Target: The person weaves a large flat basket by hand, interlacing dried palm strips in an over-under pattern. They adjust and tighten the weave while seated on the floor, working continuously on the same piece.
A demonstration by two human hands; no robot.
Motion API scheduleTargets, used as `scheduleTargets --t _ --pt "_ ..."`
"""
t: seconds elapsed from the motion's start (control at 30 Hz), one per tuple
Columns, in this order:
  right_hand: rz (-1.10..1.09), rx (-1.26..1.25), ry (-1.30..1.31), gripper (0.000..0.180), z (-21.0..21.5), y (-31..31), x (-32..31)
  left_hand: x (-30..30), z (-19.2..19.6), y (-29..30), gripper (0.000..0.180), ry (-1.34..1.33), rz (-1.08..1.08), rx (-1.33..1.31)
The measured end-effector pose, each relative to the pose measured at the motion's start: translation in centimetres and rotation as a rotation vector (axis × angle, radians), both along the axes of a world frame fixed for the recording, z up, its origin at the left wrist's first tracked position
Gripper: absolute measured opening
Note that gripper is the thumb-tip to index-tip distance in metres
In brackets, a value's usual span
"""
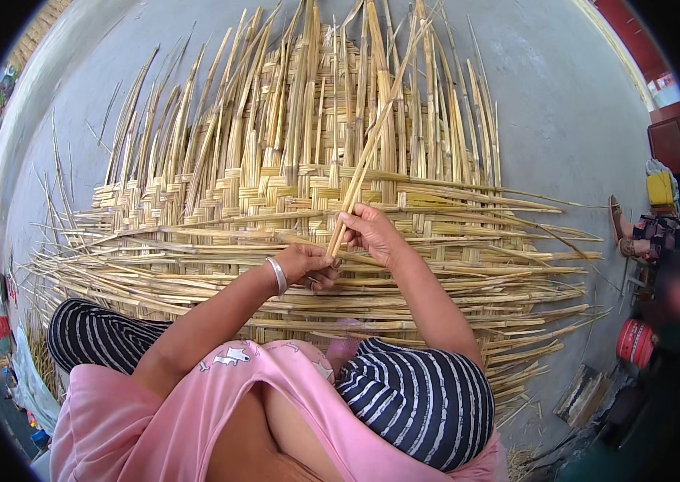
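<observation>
Pinched in the right hand, a loose reed strip runs up and away over the woven mat, leaning slightly right. Left hand lies just beside, fingers curled onto the horizontal strips at the strip's base; it sits nearer the body.

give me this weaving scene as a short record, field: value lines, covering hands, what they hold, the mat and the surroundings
left hand: left hand, bracelet on its wrist, rests on the woven reed mat, fingers curled at the strip's lower end
right hand: right hand pinches a long reed strip that slants up across the mat
mat: partly woven, loose strip ends fanning out at top and sides
floor: grey concrete floor
surroundings: red bucket at right
</observation>
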State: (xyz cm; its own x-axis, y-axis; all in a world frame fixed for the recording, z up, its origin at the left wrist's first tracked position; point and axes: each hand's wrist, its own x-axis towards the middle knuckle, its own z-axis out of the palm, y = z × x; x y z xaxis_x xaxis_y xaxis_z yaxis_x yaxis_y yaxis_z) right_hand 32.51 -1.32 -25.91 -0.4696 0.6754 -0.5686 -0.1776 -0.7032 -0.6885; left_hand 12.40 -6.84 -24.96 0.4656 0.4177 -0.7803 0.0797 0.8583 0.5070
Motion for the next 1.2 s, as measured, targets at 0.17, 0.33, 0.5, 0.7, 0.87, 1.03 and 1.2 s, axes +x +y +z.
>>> scheduleTargets --t 0.17,0.33,0.5,0.7,0.87,1.03,1.2 --pt "-0.018 0.007 0.045 0.013 0.6 0.0 -0.5 -0.8 0.4 0.0 0.021 -0.086 0.027 -0.008" --pt "0.037 0.222 -0.077 0.018 1.3 0.9 -0.6 -0.6 1.3 1.1 0.020 -0.060 -0.002 0.056" --pt "0.064 0.374 -0.171 0.019 2.6 1.6 -1.4 -0.5 2.2 1.6 0.024 0.003 -0.017 0.128" --pt "0.112 0.302 -0.165 0.019 1.5 1.7 -1.5 -0.5 1.9 1.7 0.026 0.036 -0.037 0.114" --pt "0.186 0.265 -0.159 0.019 1.5 1.4 -1.6 -0.5 1.2 1.3 0.026 0.089 -0.073 0.158" --pt "0.238 0.075 -0.053 0.021 1.2 1.8 -0.5 -0.2 1.1 1.4 0.026 0.096 -0.116 0.250" --pt "0.388 0.020 -0.012 0.019 0.7 1.6 0.2 0.0 -0.1 1.3 0.027 0.086 -0.162 0.302"
